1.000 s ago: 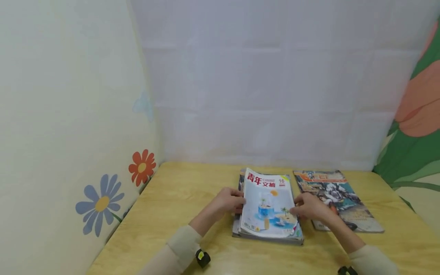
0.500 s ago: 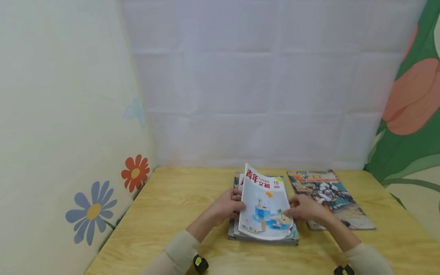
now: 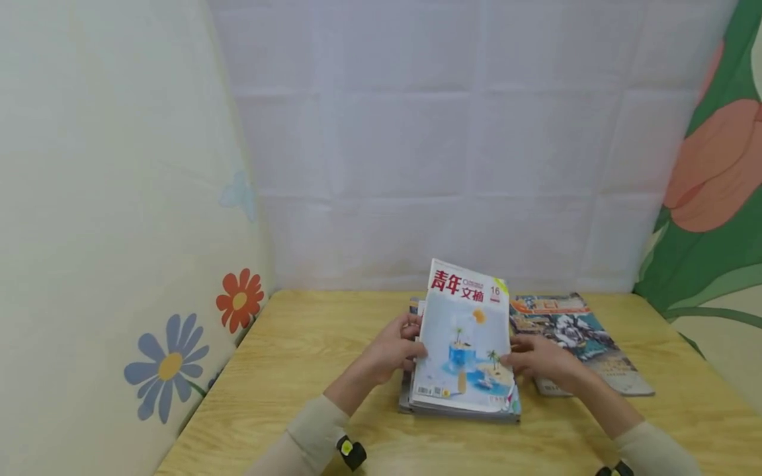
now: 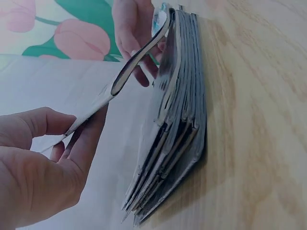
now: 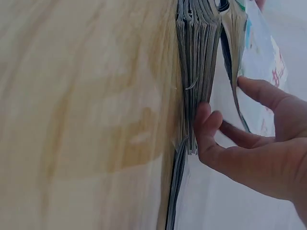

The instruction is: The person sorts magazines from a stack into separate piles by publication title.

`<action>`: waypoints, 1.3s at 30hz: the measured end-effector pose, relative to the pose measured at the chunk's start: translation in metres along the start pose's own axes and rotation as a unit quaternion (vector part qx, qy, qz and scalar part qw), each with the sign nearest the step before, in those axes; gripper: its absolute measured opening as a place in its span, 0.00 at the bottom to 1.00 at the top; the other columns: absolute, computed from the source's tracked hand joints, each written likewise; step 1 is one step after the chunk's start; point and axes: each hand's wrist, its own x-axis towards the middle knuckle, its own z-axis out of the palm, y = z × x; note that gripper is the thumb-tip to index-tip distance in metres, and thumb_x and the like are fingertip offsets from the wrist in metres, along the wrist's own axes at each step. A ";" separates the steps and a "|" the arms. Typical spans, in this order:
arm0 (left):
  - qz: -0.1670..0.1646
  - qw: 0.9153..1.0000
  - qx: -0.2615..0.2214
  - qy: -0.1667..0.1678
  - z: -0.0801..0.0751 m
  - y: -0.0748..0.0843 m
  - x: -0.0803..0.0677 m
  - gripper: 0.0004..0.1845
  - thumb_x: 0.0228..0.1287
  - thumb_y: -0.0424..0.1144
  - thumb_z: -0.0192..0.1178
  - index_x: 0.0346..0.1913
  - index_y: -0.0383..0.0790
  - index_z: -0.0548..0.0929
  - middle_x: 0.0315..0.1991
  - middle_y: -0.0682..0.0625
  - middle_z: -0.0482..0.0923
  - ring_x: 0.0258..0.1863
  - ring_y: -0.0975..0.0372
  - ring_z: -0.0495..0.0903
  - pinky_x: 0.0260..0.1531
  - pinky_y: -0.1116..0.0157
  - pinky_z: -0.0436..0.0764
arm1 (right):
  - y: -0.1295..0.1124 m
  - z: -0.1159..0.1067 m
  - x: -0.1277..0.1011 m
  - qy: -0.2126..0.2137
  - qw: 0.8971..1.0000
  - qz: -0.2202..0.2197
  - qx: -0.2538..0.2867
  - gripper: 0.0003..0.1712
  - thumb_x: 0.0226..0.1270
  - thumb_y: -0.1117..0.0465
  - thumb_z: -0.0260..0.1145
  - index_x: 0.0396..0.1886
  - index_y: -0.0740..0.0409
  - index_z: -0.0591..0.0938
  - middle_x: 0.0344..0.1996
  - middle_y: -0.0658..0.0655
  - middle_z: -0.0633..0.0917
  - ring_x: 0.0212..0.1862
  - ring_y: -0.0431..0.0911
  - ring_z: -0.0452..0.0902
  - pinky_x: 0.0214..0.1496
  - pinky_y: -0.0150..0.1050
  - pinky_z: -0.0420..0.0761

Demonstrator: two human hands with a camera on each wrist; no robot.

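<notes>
A white magazine (image 3: 467, 320) with red Chinese lettering and a beach picture is raised at its far end above a stack of magazines (image 4: 184, 81). My left hand (image 3: 389, 350) pinches its left edge between thumb and fingers. On the right edge, my right hand (image 3: 544, 360) has its thumb on the cover and fingers behind it. In the right wrist view, some fingertips of that hand touch or nearly touch the stack's side. In the left wrist view, the magazine slopes away from the stack, with a gap between them. Most of the stack's top is hidden.
Another magazine (image 3: 589, 337) with a dark, colourful cover lies flat on the wooden table (image 3: 321, 330), right of the stack. A white sheet (image 3: 417, 132) hangs behind the table. Flower-patterned walls (image 3: 169, 367) stand at the sides.
The top magazine's far end has risen and turned more upright, away from the stack. Both hands stay at its two sides. The magazine on the right has not moved on the table.
</notes>
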 end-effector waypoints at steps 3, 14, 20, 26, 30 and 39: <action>-0.002 1.000 -0.006 -0.001 -0.002 0.001 0.000 0.27 0.57 0.21 0.62 0.60 0.36 0.69 0.55 0.42 0.81 0.45 0.51 0.84 0.31 0.60 0.83 | -0.005 0.001 -0.003 0.010 1.000 -0.009 -0.006 0.44 0.69 0.50 0.71 0.74 0.70 0.65 0.62 0.70 0.75 0.54 0.58 0.78 0.51 0.55 0.81; -0.005 0.997 -0.074 -0.011 -0.011 -0.004 0.000 0.26 0.59 0.21 0.62 0.60 0.33 0.68 0.58 0.38 0.79 0.51 0.47 0.82 0.43 0.53 0.85 | -0.015 -0.003 -0.010 -0.059 0.984 -0.051 0.158 0.47 0.76 0.56 0.65 0.82 0.61 0.49 0.70 0.68 0.69 0.66 0.60 0.72 0.65 0.56 0.73; -0.008 0.996 -0.087 -0.003 -0.015 -0.004 -0.001 0.27 0.60 0.22 0.61 0.62 0.32 0.67 0.58 0.37 0.79 0.50 0.47 0.83 0.44 0.53 0.85 | -0.019 -0.002 -0.014 -0.127 0.954 -0.054 0.265 0.48 0.78 0.66 0.57 0.84 0.52 0.38 0.65 0.67 0.75 0.59 0.61 0.78 0.60 0.56 0.77; -0.004 0.997 -0.074 0.002 -0.024 -0.002 -0.005 0.27 0.64 0.23 0.61 0.64 0.31 0.66 0.57 0.35 0.79 0.48 0.48 0.84 0.42 0.54 0.85 | -0.021 0.000 -0.015 -0.214 0.923 -0.061 0.315 0.51 0.78 0.74 0.51 0.83 0.40 0.32 0.68 0.66 0.72 0.61 0.65 0.76 0.59 0.59 0.77; -0.003 0.997 -0.074 0.002 -0.036 -0.001 -0.008 0.27 0.64 0.24 0.60 0.65 0.30 0.66 0.56 0.35 0.80 0.46 0.48 0.84 0.41 0.55 0.85 | -0.026 0.004 -0.011 -0.258 0.898 -0.061 0.350 0.53 0.77 0.77 0.48 0.82 0.39 0.29 0.69 0.68 0.70 0.57 0.61 0.79 0.56 0.54 0.80; 0.000 0.999 -0.049 0.022 -0.068 0.001 -0.010 0.27 0.64 0.26 0.62 0.65 0.33 0.68 0.55 0.35 0.80 0.47 0.48 0.84 0.42 0.53 0.85 | -0.041 0.022 0.008 -0.296 0.882 -0.061 0.362 0.56 0.75 0.81 0.46 0.81 0.36 0.27 0.67 0.69 0.69 0.51 0.54 0.79 0.53 0.49 0.81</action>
